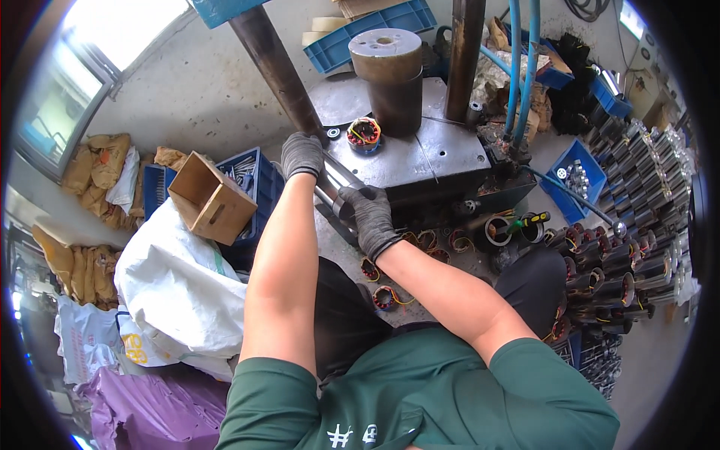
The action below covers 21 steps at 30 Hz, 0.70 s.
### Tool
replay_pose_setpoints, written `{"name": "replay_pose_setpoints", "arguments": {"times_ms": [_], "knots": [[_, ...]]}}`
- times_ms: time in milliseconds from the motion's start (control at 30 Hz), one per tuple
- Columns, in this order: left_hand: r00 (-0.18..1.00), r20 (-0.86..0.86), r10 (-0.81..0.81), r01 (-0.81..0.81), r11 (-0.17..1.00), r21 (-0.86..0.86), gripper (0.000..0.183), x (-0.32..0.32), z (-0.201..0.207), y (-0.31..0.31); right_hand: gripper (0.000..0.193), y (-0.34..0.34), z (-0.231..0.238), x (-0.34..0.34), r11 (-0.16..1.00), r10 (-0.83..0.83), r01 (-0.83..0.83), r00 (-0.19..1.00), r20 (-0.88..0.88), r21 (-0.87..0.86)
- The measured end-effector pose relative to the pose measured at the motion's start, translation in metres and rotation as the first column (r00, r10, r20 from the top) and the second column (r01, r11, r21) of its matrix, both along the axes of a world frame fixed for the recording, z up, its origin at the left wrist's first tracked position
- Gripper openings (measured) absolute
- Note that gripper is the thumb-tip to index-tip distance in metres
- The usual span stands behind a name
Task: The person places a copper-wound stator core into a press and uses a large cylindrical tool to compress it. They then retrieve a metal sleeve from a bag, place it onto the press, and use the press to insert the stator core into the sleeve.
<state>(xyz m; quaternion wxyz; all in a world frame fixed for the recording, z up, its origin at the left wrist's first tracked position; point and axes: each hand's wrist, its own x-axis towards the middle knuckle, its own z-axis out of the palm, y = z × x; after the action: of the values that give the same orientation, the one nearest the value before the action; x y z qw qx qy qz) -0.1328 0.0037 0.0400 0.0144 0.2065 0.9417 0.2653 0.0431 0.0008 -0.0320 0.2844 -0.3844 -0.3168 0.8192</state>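
Note:
A shiny metal tube [341, 172] is held slantwise at the left front corner of a press table [420, 154]. My left hand [302, 156], in a grey knit glove, is closed around its far upper end. My right hand [369, 217], gloved the same, grips the lower, nearer end, where a dark open rim shows. Close by on the table sits a wound motor stator [364, 136] with red and yellow wires. Beside it lies a small metal ring [333, 133]. Behind the stator stands the thick steel cylinder [386, 75] of the press. My fingertips are partly hidden.
Dark press columns [277, 64] flank the table. Left are a wooden box [211, 199], a blue crate and a white sack [176, 270]. More stators [384, 298] lie on the floor below. Right are a metal lever [577, 199], a blue bin [574, 180] and stacked motor housings [637, 202].

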Motion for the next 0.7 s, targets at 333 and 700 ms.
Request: {"name": "replay_pose_setpoints", "arguments": {"times_ms": [333, 700], "knots": [[0.994, -0.094, 0.061, -0.065, 0.997, -0.036, 0.048, -0.036, -0.007, -0.014, 0.07, 0.043, -0.013, 0.148, 0.862, 0.285, -0.39, 0.901, -0.326, -0.325], [0.973, -0.051, 0.226, -0.176, 0.864, 0.473, 0.043, -0.028, -0.062, -0.057, 0.083, 0.171, 0.149, 0.076, 0.793, 0.269, -0.022, 0.909, -0.318, 0.609]]}}
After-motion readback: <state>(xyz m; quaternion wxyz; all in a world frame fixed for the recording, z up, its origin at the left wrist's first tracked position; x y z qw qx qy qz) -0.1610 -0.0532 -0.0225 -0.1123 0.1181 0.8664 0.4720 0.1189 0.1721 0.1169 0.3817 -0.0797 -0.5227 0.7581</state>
